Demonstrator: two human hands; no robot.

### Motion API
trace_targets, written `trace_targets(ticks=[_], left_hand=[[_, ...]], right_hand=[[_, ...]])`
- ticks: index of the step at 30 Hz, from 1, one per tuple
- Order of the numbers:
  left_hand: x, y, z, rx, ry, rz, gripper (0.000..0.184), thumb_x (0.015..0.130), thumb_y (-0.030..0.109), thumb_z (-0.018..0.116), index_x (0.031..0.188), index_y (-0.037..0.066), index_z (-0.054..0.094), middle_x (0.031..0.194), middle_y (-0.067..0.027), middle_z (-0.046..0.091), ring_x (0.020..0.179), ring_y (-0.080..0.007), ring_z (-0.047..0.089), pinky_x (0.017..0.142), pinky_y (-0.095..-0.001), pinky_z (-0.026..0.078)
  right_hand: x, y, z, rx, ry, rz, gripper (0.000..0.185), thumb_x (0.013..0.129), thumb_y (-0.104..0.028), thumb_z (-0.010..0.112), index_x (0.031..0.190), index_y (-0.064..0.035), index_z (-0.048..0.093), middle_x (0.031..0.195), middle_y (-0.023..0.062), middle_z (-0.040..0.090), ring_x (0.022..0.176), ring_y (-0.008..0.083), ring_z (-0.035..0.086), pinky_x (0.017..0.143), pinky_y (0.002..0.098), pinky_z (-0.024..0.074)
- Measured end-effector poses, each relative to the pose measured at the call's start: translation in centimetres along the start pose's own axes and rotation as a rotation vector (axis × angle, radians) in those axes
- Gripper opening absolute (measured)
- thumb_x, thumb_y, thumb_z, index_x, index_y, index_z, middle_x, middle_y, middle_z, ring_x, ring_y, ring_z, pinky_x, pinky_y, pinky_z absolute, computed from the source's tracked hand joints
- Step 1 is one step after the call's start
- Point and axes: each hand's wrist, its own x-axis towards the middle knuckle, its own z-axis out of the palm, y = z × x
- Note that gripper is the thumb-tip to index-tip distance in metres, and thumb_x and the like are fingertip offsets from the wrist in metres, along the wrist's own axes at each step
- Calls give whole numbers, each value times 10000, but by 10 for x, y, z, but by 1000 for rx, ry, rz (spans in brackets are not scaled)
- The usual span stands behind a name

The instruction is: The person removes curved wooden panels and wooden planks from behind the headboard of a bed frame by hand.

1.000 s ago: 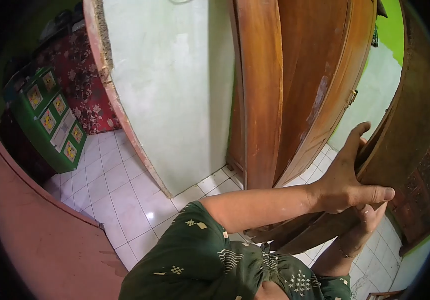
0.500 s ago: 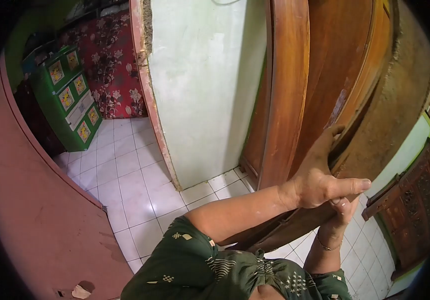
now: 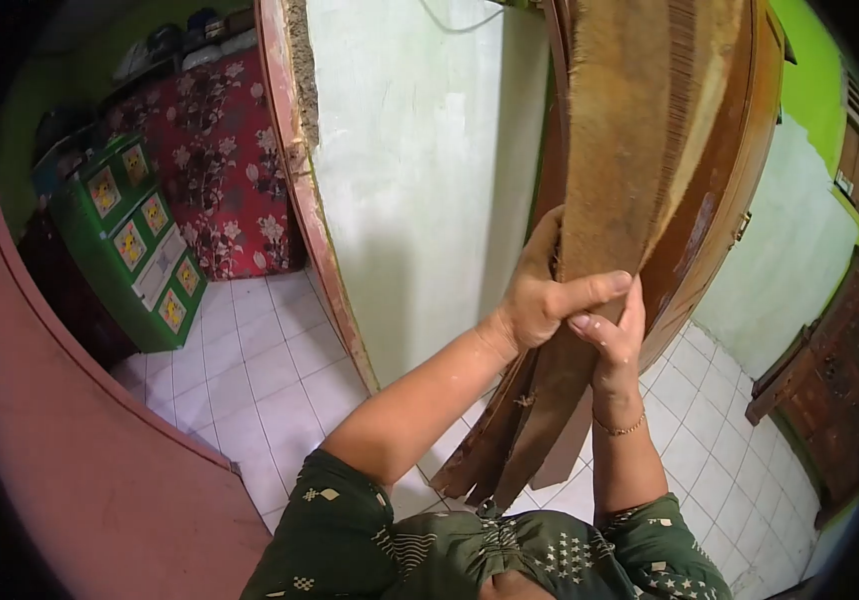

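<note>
Both my hands grip a bundle of long, rough wooden planks (image 3: pixel 618 140) that stands steeply upright in front of me. My left hand (image 3: pixel 548 305) wraps the bundle from the left, its thumb lying across the front. On the right side, my right hand (image 3: pixel 618 335) closes round the same planks, its thumb just under the left thumb. Below my hands the lower ends of the planks fan apart near my chest, with ragged edges. The fingers behind the wood are hidden.
A brown wooden door (image 3: pixel 715 210) stands behind the planks, beside a pale wall (image 3: pixel 410 180). Left are a pink door (image 3: pixel 80 420) and a green drawer cabinet (image 3: pixel 135 240) in another room. Carved wooden furniture (image 3: pixel 835 390) is at right, on white floor tiles (image 3: pixel 690 400).
The planks and both hands have moved left in view, and the planks now stand more upright and show their front face. More of the right wall and door edge has come into view.
</note>
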Motion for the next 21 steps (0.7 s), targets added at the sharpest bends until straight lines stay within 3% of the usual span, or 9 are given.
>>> trace_targets(ticks=[4, 10, 15, 18, 21], left_hand=[[6, -3, -42, -7, 10, -75, 750, 691, 219, 763, 1258, -46, 349, 1135, -131, 518, 1054, -207, 512, 913, -321, 429], [3, -32, -84, 6, -8, -19, 764, 693, 221, 768, 1277, -24, 340, 1156, -122, 509, 1077, -205, 497, 929, -331, 418], [-1, -29, -83, 0, -47, 79, 892, 683, 254, 783, 1332, -51, 254, 1251, -149, 424, 1169, -224, 422, 997, -341, 355], [-7, -25, -80, -14, -51, 102, 1057, 656, 293, 800, 1378, -96, 133, 1352, -200, 310, 1273, -273, 310, 1067, -356, 259], [-8, -40, -81, 141, 49, 115, 1186, 617, 388, 806, 1385, -132, 67, 1393, -257, 256, 1322, -334, 247, 1093, -374, 211]], right_hand=[[18, 20, 28, 63, 3, 33, 627, 636, -111, 650, 1199, -18, 389, 991, 76, 522, 844, 120, 547, 718, 237, 478], [24, 70, 31, -12, 20, 29, 699, 621, -146, 656, 1241, -13, 362, 1039, 81, 514, 905, 151, 542, 777, 266, 471], [17, 77, 34, -75, 43, 56, 861, 600, -194, 663, 1348, -7, 280, 1153, 97, 486, 1009, 173, 521, 859, 296, 445], [15, 89, 14, -144, 34, 58, 964, 617, -325, 679, 1395, 4, 213, 1210, 107, 468, 1033, 184, 520, 867, 302, 441], [15, 98, 1, -168, 16, 60, 1014, 626, -429, 687, 1390, 18, 193, 1140, 102, 490, 924, 163, 533, 786, 276, 449]])
